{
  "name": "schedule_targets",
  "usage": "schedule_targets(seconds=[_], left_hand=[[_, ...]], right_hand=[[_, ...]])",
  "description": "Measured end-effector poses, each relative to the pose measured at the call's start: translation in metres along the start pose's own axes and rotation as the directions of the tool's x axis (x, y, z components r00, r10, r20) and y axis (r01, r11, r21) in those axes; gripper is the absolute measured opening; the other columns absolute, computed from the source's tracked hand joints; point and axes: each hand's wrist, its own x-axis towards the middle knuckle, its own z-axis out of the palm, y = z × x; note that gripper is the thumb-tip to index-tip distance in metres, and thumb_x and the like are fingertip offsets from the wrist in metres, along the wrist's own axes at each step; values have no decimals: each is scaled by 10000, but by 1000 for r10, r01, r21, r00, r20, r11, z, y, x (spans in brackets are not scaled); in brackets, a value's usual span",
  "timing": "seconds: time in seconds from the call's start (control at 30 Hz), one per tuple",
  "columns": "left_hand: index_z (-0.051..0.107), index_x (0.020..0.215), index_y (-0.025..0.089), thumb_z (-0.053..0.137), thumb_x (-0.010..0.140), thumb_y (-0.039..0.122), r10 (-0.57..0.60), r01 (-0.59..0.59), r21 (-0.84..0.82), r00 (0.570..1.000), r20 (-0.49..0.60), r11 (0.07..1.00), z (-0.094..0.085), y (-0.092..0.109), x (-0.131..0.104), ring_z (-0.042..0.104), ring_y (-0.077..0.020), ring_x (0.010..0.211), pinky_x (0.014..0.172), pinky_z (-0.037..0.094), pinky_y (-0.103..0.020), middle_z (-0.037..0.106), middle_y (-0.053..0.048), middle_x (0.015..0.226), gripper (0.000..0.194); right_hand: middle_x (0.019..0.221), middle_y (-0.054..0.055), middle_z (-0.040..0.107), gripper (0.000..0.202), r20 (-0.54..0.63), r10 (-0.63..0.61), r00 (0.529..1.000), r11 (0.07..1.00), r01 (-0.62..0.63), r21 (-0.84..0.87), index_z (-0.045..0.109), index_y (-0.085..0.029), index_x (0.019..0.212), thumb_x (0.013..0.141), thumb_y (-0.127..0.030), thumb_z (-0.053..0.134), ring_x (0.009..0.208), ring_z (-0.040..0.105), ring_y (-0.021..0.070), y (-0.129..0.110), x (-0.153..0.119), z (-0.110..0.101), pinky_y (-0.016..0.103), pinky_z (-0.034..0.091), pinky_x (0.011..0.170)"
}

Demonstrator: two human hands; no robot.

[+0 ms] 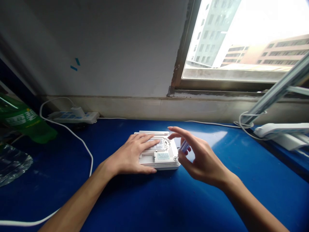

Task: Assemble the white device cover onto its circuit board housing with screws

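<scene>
A white router (170,153) lies on the blue table, its vented face with printed labels turned up. Folded antennas (154,132) run along its far edge. My left hand (135,153) rests flat over the router's left part, fingers spread across the labels and thumb along the near edge. At the right side, my right hand (200,154) pinches what looks like a small screwdriver (184,146) with a pale bluish handle. Its dark, thin tip points toward the router's right edge. The index finger is raised off the handle, and the fingers partly hide the tool.
At the left stand a green bottle (26,120) and a clear plastic bottle (14,162). A white power strip (90,117) sits by the wall, its cable (83,141) crossing the table. Another power strip (282,129) lies at the right near a metal pole (270,96).
</scene>
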Motion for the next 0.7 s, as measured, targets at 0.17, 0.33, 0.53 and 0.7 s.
schedule_targets(seconds=[0.17, 0.33, 0.53, 0.7], left_hand=[[395, 1602, 388, 778, 749, 733, 6, -6, -11, 1000, -1, 1000, 0, -1, 1, 292, -396, 1542, 1246, 208, -622, 341, -52, 1692, 997], [394, 1603, 389, 782, 749, 726, 9, -9, -11, 1000, 3, 1000, 0, 1, 1, 288, -393, 1545, 1247, 211, -611, 336, -51, 1694, 997], [407, 1598, 381, 789, 742, 726, 11, -11, -19, 1000, -3, 1000, -2, 1, 0, 298, -401, 1539, 1244, 212, -616, 342, -64, 1690, 999], [409, 1598, 377, 786, 748, 723, 7, -7, -16, 1000, 2, 1000, -1, 1, 0, 291, -398, 1542, 1248, 202, -620, 336, -59, 1693, 992]], right_hand=[[987, 32, 740, 405, -33, 18, 999, 999, -20, -43, 544, -250, 1390, 996, -215, 633, 636, 616, 112, 4, 2, 5, 231, 495, 581], [1162, 70, 723, 606, 8, 11, 1000, 1000, -11, -10, 420, -280, 1521, 955, -95, 535, 653, 620, 111, 2, 1, 3, 237, 505, 584], [1167, 68, 716, 630, 12, 9, 1000, 1000, -9, -18, 425, -271, 1516, 931, -135, 614, 628, 591, 106, 3, -1, 2, 257, 526, 620], [1103, 41, 730, 525, -27, -9, 1000, 999, 8, -46, 470, -297, 1487, 994, -152, 582, 633, 598, 103, 5, 0, 6, 237, 522, 604]])
